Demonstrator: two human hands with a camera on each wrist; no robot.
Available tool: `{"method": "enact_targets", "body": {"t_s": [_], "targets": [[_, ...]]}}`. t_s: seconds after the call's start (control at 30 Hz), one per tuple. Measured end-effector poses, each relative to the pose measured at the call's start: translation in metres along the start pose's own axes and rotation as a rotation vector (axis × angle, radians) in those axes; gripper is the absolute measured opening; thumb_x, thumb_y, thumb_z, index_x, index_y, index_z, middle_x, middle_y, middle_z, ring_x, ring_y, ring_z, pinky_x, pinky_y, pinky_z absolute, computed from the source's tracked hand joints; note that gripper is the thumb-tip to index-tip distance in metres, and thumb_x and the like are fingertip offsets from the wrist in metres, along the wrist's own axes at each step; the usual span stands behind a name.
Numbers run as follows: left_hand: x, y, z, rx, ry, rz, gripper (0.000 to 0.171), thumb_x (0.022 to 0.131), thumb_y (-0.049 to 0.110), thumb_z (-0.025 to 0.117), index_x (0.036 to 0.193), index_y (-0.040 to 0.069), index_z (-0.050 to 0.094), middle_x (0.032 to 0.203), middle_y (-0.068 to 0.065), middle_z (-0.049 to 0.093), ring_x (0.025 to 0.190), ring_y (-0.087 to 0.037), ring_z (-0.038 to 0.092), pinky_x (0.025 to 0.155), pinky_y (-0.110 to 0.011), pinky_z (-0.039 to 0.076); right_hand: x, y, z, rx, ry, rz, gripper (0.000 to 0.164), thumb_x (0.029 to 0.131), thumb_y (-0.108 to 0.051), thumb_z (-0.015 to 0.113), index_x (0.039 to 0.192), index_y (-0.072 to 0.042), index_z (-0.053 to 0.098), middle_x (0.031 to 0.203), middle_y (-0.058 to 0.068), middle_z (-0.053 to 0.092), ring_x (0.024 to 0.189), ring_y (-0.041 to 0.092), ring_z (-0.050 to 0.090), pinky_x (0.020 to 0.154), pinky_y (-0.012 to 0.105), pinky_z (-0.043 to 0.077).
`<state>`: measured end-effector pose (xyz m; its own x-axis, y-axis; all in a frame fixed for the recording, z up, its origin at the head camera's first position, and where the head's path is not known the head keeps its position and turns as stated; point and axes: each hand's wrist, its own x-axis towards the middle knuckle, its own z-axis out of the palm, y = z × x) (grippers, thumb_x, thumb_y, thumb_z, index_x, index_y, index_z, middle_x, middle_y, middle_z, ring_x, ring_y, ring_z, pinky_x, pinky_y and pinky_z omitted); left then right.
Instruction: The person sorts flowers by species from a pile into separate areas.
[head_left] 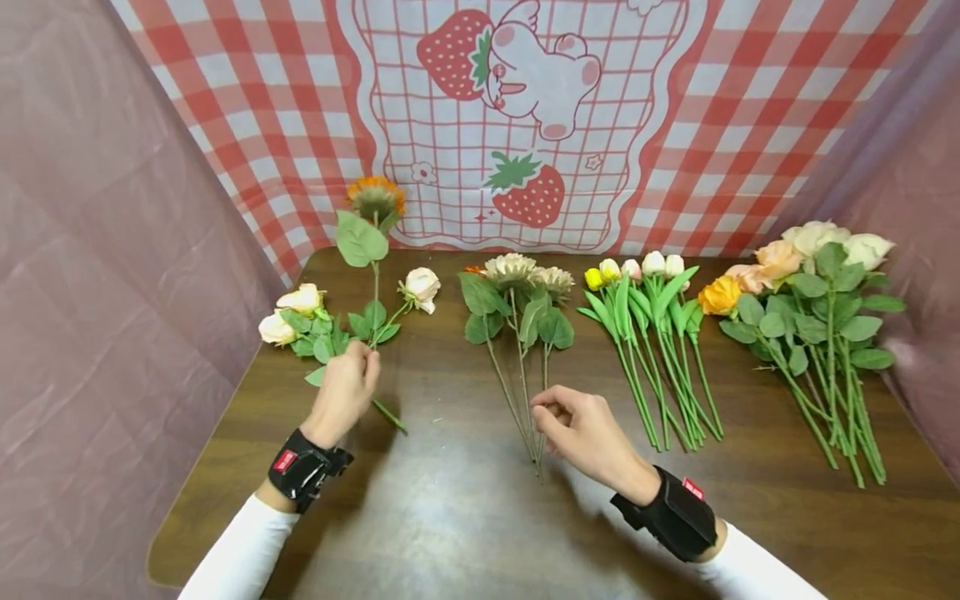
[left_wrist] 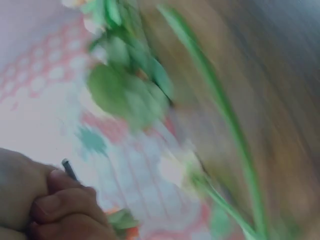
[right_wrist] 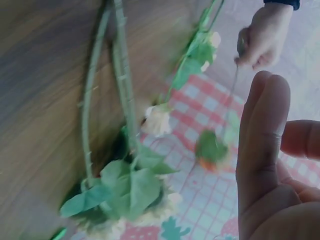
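My left hand (head_left: 343, 387) grips the stem of an orange sunflower (head_left: 377, 197), which stands upright above the table. In the left wrist view the cut stem end (left_wrist: 69, 169) pokes out past the curled fingers (left_wrist: 70, 205). Behind that hand lie cream roses (head_left: 300, 312) with green leaves, and one pale rose (head_left: 422, 287) points right. My right hand (head_left: 588, 429) hovers by the lower stems of several beige sunflowers (head_left: 512, 272), its fingers loosely bent and holding nothing. The right wrist view shows these sunflower stems (right_wrist: 124, 75) apart from the fingers (right_wrist: 265, 120).
Tulips (head_left: 654, 265) in yellow, white and pink lie right of the sunflowers. At the far right rests a bunch of roses (head_left: 776, 260) in orange, peach and white. A red checked cloth (head_left: 292, 108) hangs behind the wooden table (head_left: 442, 517).
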<state>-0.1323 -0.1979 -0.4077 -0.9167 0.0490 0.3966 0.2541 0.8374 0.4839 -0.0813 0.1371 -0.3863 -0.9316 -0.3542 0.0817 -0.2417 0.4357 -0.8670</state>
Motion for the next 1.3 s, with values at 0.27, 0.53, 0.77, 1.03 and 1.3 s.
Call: {"method": "enact_targets", "body": {"t_s": [0.27,0.53,0.77,1.03,1.3], "targets": [[-0.020,0.077,0.016,-0.369,-0.073,0.151,0.004,0.097,-0.002,0.056,0.094,0.000,0.055,0.061,0.001,0.055,0.049,-0.001,0.042,0.040,-0.018,0.036,0.004,-0.017,0.012,0.117,-0.033,-0.054,0.020,0.101,-0.010,0.056,0.117,-0.004,0.066,0.082,0.001,0.065,0.059,0.021,0.063,0.054,0.028,0.054],[-0.048,0.131,0.045,-0.528,-0.283,0.253,0.008,0.099,0.000,0.053,0.093,0.005,0.052,0.065,0.003,0.055,0.054,0.004,0.043,0.045,-0.013,0.038,0.003,-0.015,0.016,0.181,0.016,-0.064,0.023,0.101,-0.012,0.057,0.118,0.002,0.063,0.083,0.007,0.066,0.055,0.018,0.061,0.048,0.029,0.052],[-0.054,0.140,0.064,-0.482,-0.405,0.264,0.012,0.099,0.003,0.053,0.088,0.007,0.055,0.067,0.003,0.056,0.057,0.004,0.046,0.049,-0.010,0.038,-0.005,0.003,0.016,0.151,0.096,0.018,0.010,0.096,-0.001,0.061,0.104,0.004,0.065,0.076,0.007,0.064,0.053,0.009,0.057,0.044,0.026,0.048],[-0.055,0.127,0.061,-0.404,-0.478,0.263,0.012,0.096,0.003,0.057,0.100,-0.001,0.067,0.081,-0.006,0.069,0.058,0.002,0.048,0.052,-0.011,0.043,0.004,0.028,0.005,0.110,0.078,0.180,0.011,0.094,0.001,0.062,0.101,0.009,0.064,0.080,0.017,0.067,0.052,0.012,0.062,0.049,0.028,0.054],[-0.061,0.108,0.047,-0.318,-0.460,0.227,0.010,0.095,0.006,0.059,0.095,0.004,0.069,0.082,-0.004,0.071,0.061,-0.001,0.053,0.057,-0.015,0.047,0.014,0.053,-0.002,0.044,0.010,0.271,0.010,0.093,-0.002,0.063,0.096,0.008,0.063,0.066,0.012,0.067,0.050,0.016,0.064,0.049,0.034,0.056]]}}
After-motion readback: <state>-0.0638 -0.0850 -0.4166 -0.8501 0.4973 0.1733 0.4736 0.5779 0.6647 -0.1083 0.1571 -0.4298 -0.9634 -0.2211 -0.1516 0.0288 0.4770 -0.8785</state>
